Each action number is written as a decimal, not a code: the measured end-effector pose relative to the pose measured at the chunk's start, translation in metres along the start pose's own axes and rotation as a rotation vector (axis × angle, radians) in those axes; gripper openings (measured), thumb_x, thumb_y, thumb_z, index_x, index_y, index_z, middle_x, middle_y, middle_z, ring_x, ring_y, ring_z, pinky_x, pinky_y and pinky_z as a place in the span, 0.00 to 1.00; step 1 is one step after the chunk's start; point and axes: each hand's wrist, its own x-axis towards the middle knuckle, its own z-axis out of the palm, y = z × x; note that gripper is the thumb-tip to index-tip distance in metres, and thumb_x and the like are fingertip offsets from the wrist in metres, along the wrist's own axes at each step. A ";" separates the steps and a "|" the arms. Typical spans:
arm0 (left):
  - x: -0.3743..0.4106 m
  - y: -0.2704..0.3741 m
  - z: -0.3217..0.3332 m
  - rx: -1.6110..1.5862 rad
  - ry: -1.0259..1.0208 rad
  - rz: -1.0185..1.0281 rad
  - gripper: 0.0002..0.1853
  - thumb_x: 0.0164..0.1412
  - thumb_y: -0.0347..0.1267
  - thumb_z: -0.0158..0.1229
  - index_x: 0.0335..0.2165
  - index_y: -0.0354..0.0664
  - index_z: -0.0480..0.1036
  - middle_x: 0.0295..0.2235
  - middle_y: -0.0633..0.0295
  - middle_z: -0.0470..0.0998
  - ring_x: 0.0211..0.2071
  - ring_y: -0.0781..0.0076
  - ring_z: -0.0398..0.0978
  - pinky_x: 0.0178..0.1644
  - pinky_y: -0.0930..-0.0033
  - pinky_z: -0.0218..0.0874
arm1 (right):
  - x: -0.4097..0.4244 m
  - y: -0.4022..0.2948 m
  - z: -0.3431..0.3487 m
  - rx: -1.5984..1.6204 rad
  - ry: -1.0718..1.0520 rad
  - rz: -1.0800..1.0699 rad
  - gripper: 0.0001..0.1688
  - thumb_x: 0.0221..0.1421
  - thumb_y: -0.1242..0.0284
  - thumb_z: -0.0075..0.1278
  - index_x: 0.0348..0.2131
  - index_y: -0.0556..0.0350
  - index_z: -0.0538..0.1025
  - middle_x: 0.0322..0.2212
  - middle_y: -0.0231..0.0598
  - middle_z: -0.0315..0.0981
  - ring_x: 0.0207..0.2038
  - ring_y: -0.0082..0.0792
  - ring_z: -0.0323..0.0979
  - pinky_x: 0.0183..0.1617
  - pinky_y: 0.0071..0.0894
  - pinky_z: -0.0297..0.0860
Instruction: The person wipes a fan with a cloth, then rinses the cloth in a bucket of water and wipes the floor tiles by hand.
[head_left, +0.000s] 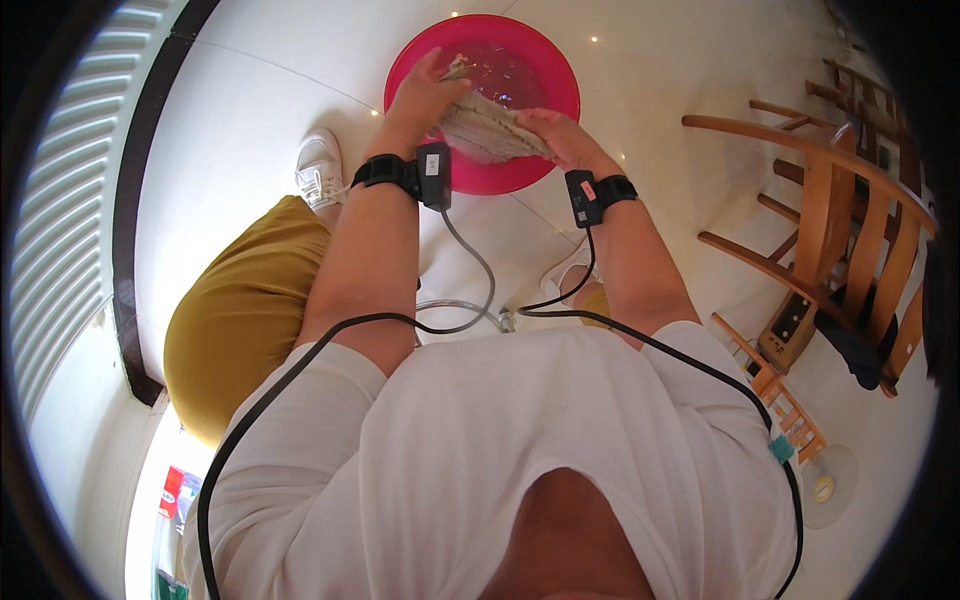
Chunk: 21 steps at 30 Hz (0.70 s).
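Observation:
A greyish cloth (491, 127) is stretched between my two hands over a pink basin (551, 60). My left hand (429, 94) grips its upper left end, with part of the cloth bunched beside the thumb. At the lower right end, my right hand (559, 135) pinches the cloth between thumb and fingers. Water (502, 71) with glints of light on its surface lies in the basin, which stands on the floor. A black device is strapped to each wrist, the left one (433, 176) and the right one (583, 199), with cables running back over my arms.
Wooden chairs (817, 202) stand on the tiled floor to the right, dark cloth hanging by one. Along the left wall runs a white ribbed panel (75, 172) with a dark skirting strip (139, 225). My left shoe (319, 169) is near the basin. A metal tube (457, 306) shows beneath me.

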 end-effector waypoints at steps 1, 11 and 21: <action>-0.003 0.005 0.000 0.078 0.074 -0.007 0.29 0.54 0.33 0.64 0.52 0.33 0.64 0.45 0.53 0.76 0.44 0.65 0.76 0.45 0.68 0.69 | 0.004 0.006 -0.003 -0.004 0.069 -0.044 0.26 0.58 0.60 0.52 0.52 0.53 0.73 0.46 0.37 0.75 0.46 0.30 0.73 0.51 0.32 0.69; -0.019 -0.041 0.029 -0.371 -0.036 -0.439 0.25 0.59 0.31 0.56 0.54 0.36 0.65 0.38 0.55 0.77 0.32 0.61 0.77 0.31 0.62 0.69 | 0.022 0.032 0.081 -0.100 0.165 -0.304 0.19 0.60 0.68 0.49 0.46 0.62 0.74 0.41 0.41 0.75 0.43 0.30 0.73 0.46 0.29 0.68; -0.019 -0.019 0.027 0.396 0.053 0.182 0.30 0.51 0.25 0.55 0.55 0.43 0.68 0.45 0.55 0.75 0.38 0.61 0.77 0.42 0.64 0.67 | -0.001 -0.017 0.067 0.097 0.116 -0.343 0.16 0.64 0.66 0.40 0.42 0.59 0.74 0.32 0.35 0.75 0.35 0.26 0.72 0.41 0.27 0.68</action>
